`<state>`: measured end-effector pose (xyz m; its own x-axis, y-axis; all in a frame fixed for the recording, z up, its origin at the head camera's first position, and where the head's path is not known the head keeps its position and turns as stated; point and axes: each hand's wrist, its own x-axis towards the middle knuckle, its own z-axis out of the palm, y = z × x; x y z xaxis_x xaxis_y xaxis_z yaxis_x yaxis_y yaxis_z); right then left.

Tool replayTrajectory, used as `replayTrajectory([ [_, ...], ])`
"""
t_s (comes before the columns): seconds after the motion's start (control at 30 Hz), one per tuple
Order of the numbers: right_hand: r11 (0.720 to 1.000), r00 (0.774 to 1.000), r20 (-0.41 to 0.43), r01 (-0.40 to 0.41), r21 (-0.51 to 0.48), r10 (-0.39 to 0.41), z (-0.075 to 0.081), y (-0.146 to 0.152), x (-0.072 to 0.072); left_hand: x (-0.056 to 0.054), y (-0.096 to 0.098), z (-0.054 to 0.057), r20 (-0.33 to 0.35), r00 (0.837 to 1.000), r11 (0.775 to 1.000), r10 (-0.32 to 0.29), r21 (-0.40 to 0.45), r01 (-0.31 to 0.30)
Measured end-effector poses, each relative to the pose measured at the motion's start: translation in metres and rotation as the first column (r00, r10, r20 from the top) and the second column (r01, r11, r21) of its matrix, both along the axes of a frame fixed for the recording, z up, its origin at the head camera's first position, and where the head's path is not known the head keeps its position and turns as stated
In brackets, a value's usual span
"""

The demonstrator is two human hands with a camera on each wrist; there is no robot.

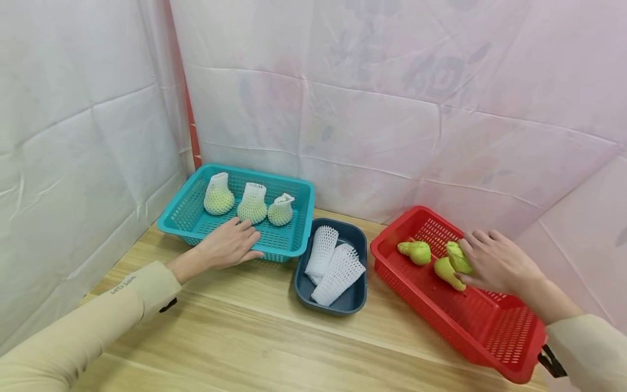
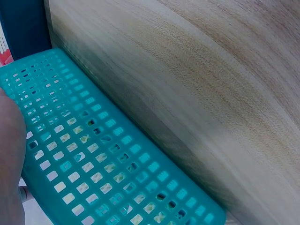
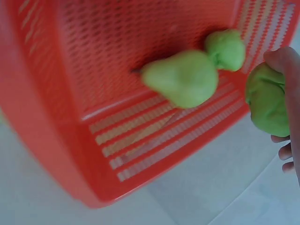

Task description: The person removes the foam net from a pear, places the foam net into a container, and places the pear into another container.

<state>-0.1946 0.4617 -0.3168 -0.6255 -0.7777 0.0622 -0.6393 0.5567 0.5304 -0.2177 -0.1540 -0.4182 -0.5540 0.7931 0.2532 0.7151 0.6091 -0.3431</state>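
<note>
Over the red basket [image 1: 406,288], my right hand [image 1: 497,264] grips a lumpy green pear [image 3: 266,101], its fingers and thumb around the fruit. Below that hand, a smooth pear [image 3: 183,77] lies in the basket beside another lumpy pear [image 1: 415,252]. My left hand [image 1: 227,243] holds the near rim of the teal basket [image 1: 289,252], with fingers over the edge and the thumb along the outer side. Inside the teal basket stand three pale green fruits in white foam nets, the middle netted fruit [image 1: 252,206] just past my left fingertips.
Between the two baskets sits a dark blue tray [image 1: 330,309] with white foam net sleeves [image 1: 338,275] lying in it. All three containers are on a wooden table [image 1: 254,348]. Light printed cloth [image 1: 372,109] hangs behind and at both sides.
</note>
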Motion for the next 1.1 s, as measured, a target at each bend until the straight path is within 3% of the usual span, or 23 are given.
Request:
replayTrajectory([
  [0.2, 0.999, 1.0, 0.016, 0.023, 0.037, -0.024, -0.013, 0.023, 0.003, 0.0, 0.0, 0.002, -0.004, 1.0, 1.0, 0.005, -0.007, -0.005],
  [0.43, 0.982, 0.985, 0.085, 0.136, 0.134, -0.148, -0.032, 0.039, 0.011, 0.001, 0.001, 0.002, 0.002, 1.0, 1.0, 0.005, -0.001, -0.005],
  [0.8, 0.957, 0.965, 0.12, 0.206, 0.204, -0.233, -0.053, 0.049, 0.018, 0.001, 0.001, 0.002, -0.001, 1.0, 1.0, 0.01, -0.017, -0.01],
  [1.1, 0.931, 0.944, 0.135, 0.26, 0.255, -0.301, -0.06, 0.051, 0.019, 0.001, 0.001, 0.003, 0.012, 1.0, 1.0, 0.015, -0.02, -0.014],
])
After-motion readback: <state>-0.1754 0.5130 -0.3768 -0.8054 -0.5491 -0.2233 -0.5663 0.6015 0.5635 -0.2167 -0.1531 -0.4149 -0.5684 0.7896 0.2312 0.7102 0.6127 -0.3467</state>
